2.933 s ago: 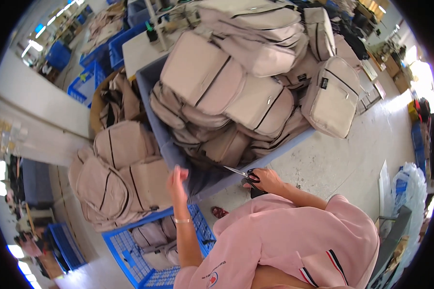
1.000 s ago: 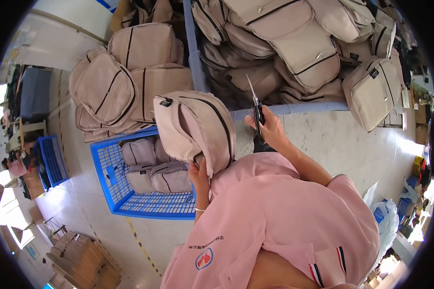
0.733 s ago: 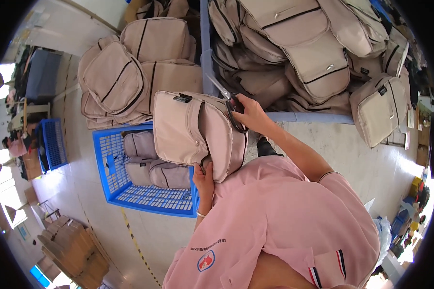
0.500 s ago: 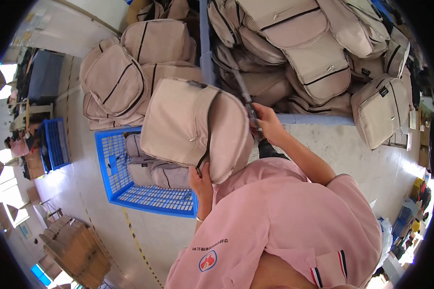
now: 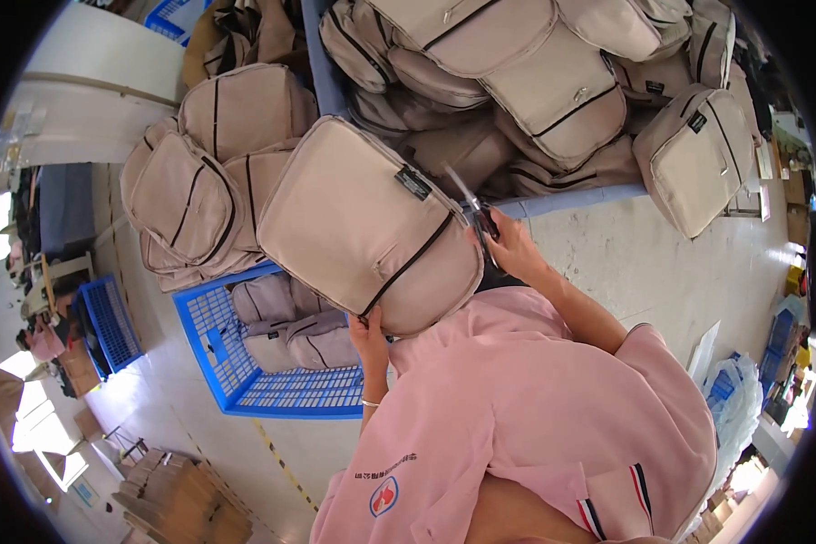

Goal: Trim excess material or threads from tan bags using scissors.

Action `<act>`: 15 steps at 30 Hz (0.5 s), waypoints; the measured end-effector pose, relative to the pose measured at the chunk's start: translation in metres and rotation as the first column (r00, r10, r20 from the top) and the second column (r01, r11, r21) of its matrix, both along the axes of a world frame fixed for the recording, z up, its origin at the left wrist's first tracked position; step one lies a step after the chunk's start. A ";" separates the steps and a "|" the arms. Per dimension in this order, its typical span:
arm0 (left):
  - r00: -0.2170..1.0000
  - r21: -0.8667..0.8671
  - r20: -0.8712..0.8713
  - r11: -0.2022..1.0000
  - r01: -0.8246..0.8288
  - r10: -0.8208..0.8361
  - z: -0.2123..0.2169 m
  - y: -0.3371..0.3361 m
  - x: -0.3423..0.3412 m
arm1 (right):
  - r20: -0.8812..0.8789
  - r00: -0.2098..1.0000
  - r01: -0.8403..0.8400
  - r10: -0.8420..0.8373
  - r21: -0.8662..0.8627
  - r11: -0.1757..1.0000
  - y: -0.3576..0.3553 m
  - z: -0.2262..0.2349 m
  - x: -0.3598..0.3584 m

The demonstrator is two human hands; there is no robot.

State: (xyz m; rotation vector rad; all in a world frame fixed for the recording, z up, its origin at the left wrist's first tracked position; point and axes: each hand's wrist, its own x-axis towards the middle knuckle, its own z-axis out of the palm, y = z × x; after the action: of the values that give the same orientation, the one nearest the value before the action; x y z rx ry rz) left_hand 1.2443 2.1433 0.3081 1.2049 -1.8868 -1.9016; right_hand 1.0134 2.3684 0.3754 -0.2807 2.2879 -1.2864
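The left hand [image 5: 369,337] holds a beige backpack [image 5: 367,227] up by its lower edge. The right hand [image 5: 513,247] keeps its grip on scissors [image 5: 474,214] at the bag's right side. Below the left hand stands a blue crate [image 5: 210,344].

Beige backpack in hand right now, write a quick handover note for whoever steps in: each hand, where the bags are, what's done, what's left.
Left hand: grips the lower edge of the beige backpack, held up in front of the body.
Right hand: holds small scissors, blades pointing up beside the backpack's right edge.
Bags: a large heap on the blue-edged table ahead; a stack at left; a few in the blue crate on the floor.
Done: one backpack is lifted and under the scissors.
Left: whether any trimming on it is finished cannot be told; the heap on the table looks untouched.
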 end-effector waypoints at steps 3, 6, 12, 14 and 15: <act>0.998 0.011 -0.064 1.000 -0.015 0.015 0.000 0.002 -0.002 | -0.159 0.981 -0.081 0.112 0.187 0.979 -0.007 -0.007 -0.008; 0.997 0.046 -0.071 0.999 -0.027 0.030 0.003 0.003 -0.005 | -0.224 0.960 -0.103 0.165 0.263 0.959 -0.013 -0.011 -0.012; 0.999 0.034 -0.053 0.999 0.002 0.000 -0.001 0.001 -0.004 | -0.356 0.906 -0.125 0.228 0.288 0.949 -0.034 -0.006 -0.034; 0.998 0.043 -0.056 0.999 0.010 -0.008 0.000 0.000 -0.005 | -0.357 0.903 -0.134 0.240 0.295 0.946 -0.037 -0.005 -0.038; 0.998 0.053 -0.062 0.998 0.018 -0.015 0.002 -0.001 -0.006 | -0.353 0.901 -0.149 0.251 0.292 0.945 -0.038 -0.006 -0.040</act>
State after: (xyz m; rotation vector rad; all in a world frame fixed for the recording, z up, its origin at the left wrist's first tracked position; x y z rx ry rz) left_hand 1.2383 2.1428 0.3098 1.1362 -1.8315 -1.9860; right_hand 0.9736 2.3307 0.3691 -0.7147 2.6354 -0.8714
